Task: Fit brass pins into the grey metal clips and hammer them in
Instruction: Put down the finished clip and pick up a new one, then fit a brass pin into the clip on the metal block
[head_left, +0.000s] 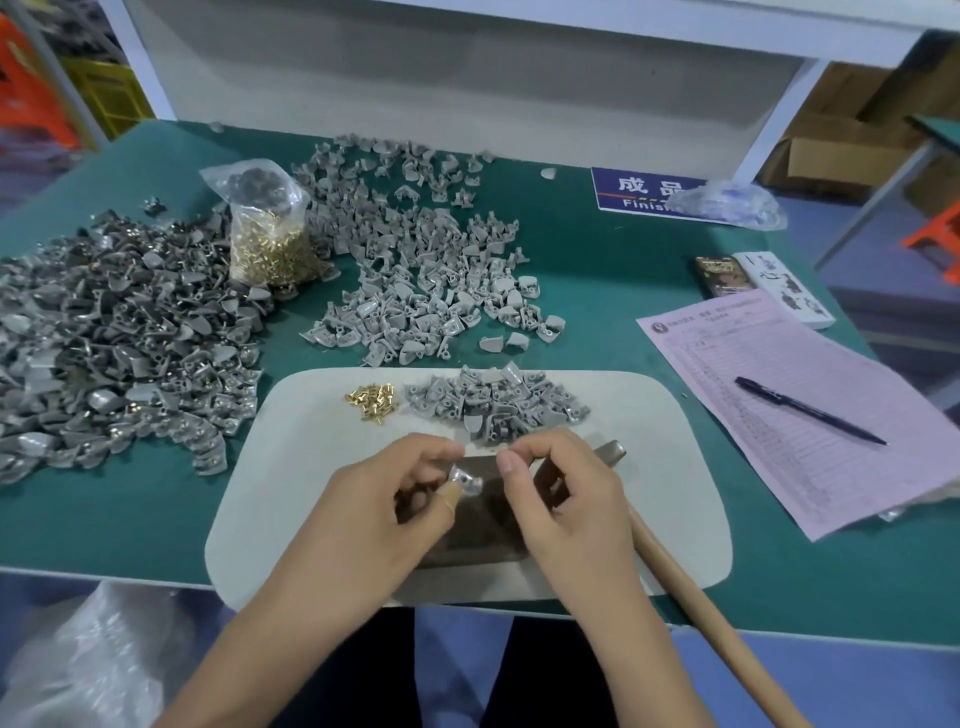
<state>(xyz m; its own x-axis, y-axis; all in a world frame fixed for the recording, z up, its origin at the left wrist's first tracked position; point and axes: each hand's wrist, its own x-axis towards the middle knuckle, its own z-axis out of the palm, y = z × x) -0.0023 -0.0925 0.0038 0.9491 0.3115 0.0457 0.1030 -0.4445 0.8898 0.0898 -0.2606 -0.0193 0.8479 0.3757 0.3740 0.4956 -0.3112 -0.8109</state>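
The left hand (387, 499) pinches one grey metal clip (466, 480) between thumb and curled fingers, holding it just above the dark metal block (483, 525). A tan covering wraps the tip of the thumb that touches the clip. The right hand (558, 501) is held just right of the clip, with its fingers curled and thumb and forefinger brought together near the clip; whether a pin sits between them cannot be told.

The block lies on a pale grey mat (670, 493) at the near edge of the green table (623, 291). A small heap of loose brass pins (373, 401) lies on the far left part of the mat. Just right of it, also on the mat, lies a small pile of clips (493, 402). A hammer (691, 582) lies on the right part of the mat, its metal head beside the right hand and its wooden handle running toward the near right, past the table edge.

Beyond the mat, a wide spread of light grey clips (426, 260) covers the table centre. A larger, darker heap of clips (114, 332) occupies the left. Between them stands a clear bag of brass pins (270, 244).

On the right, a pink form (769, 405) carries a black pen (810, 411). Beyond it lies a blue sign (644, 192).
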